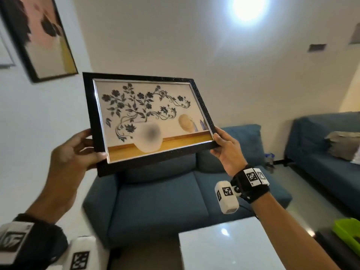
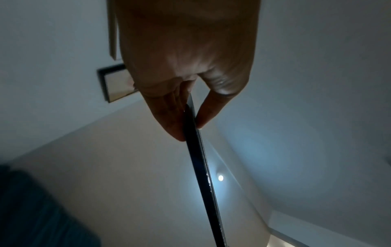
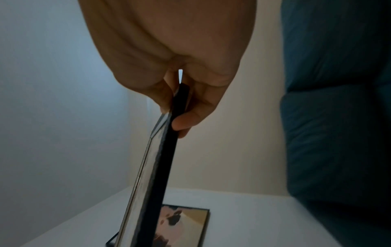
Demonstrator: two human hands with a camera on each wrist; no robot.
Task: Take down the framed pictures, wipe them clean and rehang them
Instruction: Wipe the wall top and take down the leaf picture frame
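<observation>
Wall picture (image 1: 46, 38) hanging at upper left, left hand (image 1: 78, 151) pinching the frame (image 1: 150, 117) at its lower left corner, frame held in the air above the sofa (image 1: 165, 201), right hand (image 1: 227, 151) pinching its lower right corner, table (image 1: 224, 250) below.

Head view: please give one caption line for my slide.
Both hands, left hand and right hand, hold a black-framed floral picture above a blue sofa.
</observation>
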